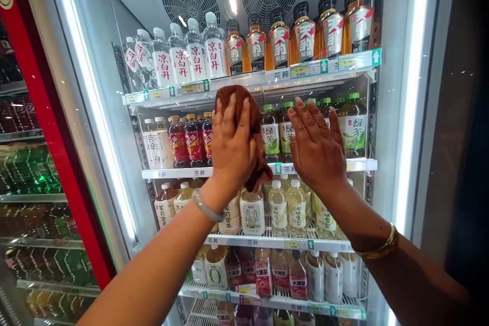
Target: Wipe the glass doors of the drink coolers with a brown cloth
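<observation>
My left hand (pixel 234 145) lies over a bunched brown cloth (pixel 244 96), pressing it against the glass front of a drinks cooler. Part of the cloth shows above the fingers, and a loose end hangs down to their right. A pale bangle (pixel 206 206) circles that wrist. To the right, my right hand (pixel 316 140) is raised with its fingers stretched out and nothing in it, apparently flat on the glass. A gold bracelet (pixel 380 247) is on this wrist. Both hands cover part of the bottles behind them.
Behind the glass, clear water bottles (pixel 195 53) and amber drink bottles (pixel 304 35) fill the top shelf. Green tea bottles (pixel 353 125) and red-labelled bottles (pixel 194 140) stand one shelf lower. A red-framed cooler (pixel 64 163) adjoins on the left.
</observation>
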A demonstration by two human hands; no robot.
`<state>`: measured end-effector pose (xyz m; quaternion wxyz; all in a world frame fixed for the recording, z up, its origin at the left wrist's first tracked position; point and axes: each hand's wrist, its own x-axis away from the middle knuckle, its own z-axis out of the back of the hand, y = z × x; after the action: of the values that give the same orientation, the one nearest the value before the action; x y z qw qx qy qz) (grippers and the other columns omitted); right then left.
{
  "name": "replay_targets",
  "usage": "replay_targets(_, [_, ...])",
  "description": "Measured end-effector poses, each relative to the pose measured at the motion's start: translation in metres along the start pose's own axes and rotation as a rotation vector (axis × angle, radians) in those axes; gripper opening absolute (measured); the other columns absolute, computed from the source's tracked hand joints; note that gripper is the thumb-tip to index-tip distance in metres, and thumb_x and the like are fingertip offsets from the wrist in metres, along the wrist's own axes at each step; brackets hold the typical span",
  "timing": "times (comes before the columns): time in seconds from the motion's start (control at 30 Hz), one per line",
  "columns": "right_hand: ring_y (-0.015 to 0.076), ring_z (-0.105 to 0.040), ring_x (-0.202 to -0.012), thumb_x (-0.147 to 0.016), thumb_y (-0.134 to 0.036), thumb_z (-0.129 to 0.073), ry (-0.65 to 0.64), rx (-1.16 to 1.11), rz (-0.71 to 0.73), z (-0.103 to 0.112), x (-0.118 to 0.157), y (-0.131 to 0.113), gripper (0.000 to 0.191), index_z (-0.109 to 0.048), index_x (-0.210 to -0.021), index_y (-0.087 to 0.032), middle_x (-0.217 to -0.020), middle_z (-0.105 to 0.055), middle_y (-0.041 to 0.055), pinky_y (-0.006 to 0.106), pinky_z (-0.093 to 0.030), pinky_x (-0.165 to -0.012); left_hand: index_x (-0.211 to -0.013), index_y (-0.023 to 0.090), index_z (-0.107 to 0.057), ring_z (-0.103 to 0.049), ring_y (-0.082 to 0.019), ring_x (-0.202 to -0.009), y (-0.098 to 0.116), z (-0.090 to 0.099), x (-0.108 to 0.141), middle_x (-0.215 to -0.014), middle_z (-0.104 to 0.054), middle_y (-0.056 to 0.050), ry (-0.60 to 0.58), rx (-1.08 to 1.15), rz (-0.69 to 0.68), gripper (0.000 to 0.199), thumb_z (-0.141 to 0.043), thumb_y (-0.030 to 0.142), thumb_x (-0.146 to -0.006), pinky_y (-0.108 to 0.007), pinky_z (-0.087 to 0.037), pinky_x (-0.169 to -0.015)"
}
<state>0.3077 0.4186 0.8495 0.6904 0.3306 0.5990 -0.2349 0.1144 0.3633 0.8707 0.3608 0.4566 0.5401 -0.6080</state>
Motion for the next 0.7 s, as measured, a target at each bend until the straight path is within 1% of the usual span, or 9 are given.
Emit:
replay_targets(0.07, [0.0261,-0.030,-0.160,-0.106,-0.023,-0.042,-0.001,0.033,-0.002,0.000,0.001,0.000,0.075,-0.004,-0.169,-0.037,-0.170,-0.032,0.0026,0.066,-0.023,-0.133,-0.166,0.020,-0.030,-0.005,-0.037,-0.166,0.014,-0.004,0.008,-0.176,-0.026,-0.014,-0.053,0.033,-0.019,0.069,-0.053,0.032,-0.102,-0.065,-0.016,-0.134])
replay_targets(0.1, [0.0254,-0.029,-0.160,-0.106,-0.022,-0.041,-0.002,0.047,-0.004,-0.001,0.001,0.000,0.074,-0.005,-0.169,-0.036,-0.170,-0.033,0.0025,0.065,-0.023,-0.133,-0.166,0.019,-0.031,-0.003,-0.038,-0.166,0.023,-0.006,0.014,-0.175,-0.028,-0.014,-0.104,0.067,-0.089,0.071,-0.054,0.038,-0.102,-0.066,-0.017,-0.133])
replay_targets(0.2, [0.0236,-0.028,-0.160,-0.106,-0.020,-0.039,-0.009,0.065,-0.004,-0.001,0.001,0.000,0.072,-0.007,-0.169,-0.036,-0.171,-0.032,0.0013,0.061,-0.021,-0.135,-0.163,0.018,-0.036,-0.003,-0.036,-0.166,0.034,-0.006,0.025,-0.171,-0.038,-0.014,-0.170,0.138,-0.249,0.063,-0.052,0.029,-0.103,-0.063,-0.022,-0.133])
replay_targets(0.27, [0.0239,-0.027,-0.161,-0.106,-0.021,-0.039,-0.018,0.068,-0.009,0.000,0.001,-0.002,0.071,-0.008,-0.169,-0.037,-0.171,-0.032,0.0008,0.061,-0.018,-0.136,-0.164,0.021,-0.035,-0.005,-0.032,-0.166,0.024,-0.004,0.018,-0.170,-0.040,-0.011,-0.168,0.153,-0.252,0.061,-0.046,0.020,-0.104,-0.061,-0.023,-0.134])
replay_targets(0.33, [0.0244,-0.027,-0.161,-0.106,-0.024,-0.041,-0.026,0.063,-0.026,0.000,0.000,-0.004,0.071,-0.010,-0.168,-0.038,-0.172,-0.031,0.0001,0.061,-0.017,-0.136,-0.165,0.024,-0.033,-0.005,-0.030,-0.167,0.013,-0.004,0.005,-0.172,-0.036,-0.010,-0.148,0.156,-0.184,0.061,-0.041,0.017,-0.105,-0.062,-0.020,-0.134])
replay_targets(0.43, [0.0229,-0.027,-0.161,-0.106,-0.026,-0.040,-0.021,0.072,-0.047,-0.001,-0.001,-0.005,0.069,-0.013,-0.168,-0.037,-0.171,-0.032,-0.0003,0.058,-0.015,-0.137,-0.164,0.020,-0.035,0.000,-0.033,-0.166,0.015,-0.008,-0.001,-0.173,-0.033,-0.013,-0.110,0.169,-0.106,0.062,-0.045,0.021,-0.103,-0.066,-0.014,-0.134])
replay_targets(0.57, [0.0184,-0.025,-0.161,-0.106,-0.025,-0.040,0.002,0.125,-0.022,-0.003,0.000,-0.004,0.066,-0.019,-0.168,-0.030,-0.171,-0.033,0.0011,0.051,-0.014,-0.138,-0.161,0.011,-0.040,0.002,-0.036,-0.166,0.023,-0.005,0.018,-0.169,-0.040,-0.018,-0.150,0.232,-0.275,0.065,-0.057,0.033,-0.102,-0.065,-0.020,-0.134])
replay_targets(0.63, [0.0175,-0.025,-0.161,-0.107,-0.025,-0.040,0.001,0.131,-0.030,-0.004,0.000,-0.003,0.062,-0.024,-0.167,-0.029,-0.170,-0.033,0.0012,0.051,-0.013,-0.138,-0.159,0.017,-0.043,-0.006,-0.033,-0.166,0.010,-0.001,0.013,-0.167,-0.045,-0.015,-0.178,0.255,-0.364,0.060,-0.056,0.030,-0.103,-0.061,-0.026,-0.133])
replay_targets(0.7, [0.0181,-0.026,-0.161,-0.107,-0.026,-0.039,-0.008,0.122,-0.045,-0.004,-0.001,-0.004,0.060,-0.028,-0.166,-0.029,-0.170,-0.034,0.0016,0.053,-0.014,-0.137,-0.157,0.024,-0.048,-0.017,-0.031,-0.165,-0.009,0.003,-0.005,-0.166,-0.048,-0.011,-0.186,0.252,-0.365,0.053,-0.052,0.021,-0.104,-0.060,-0.026,-0.133])
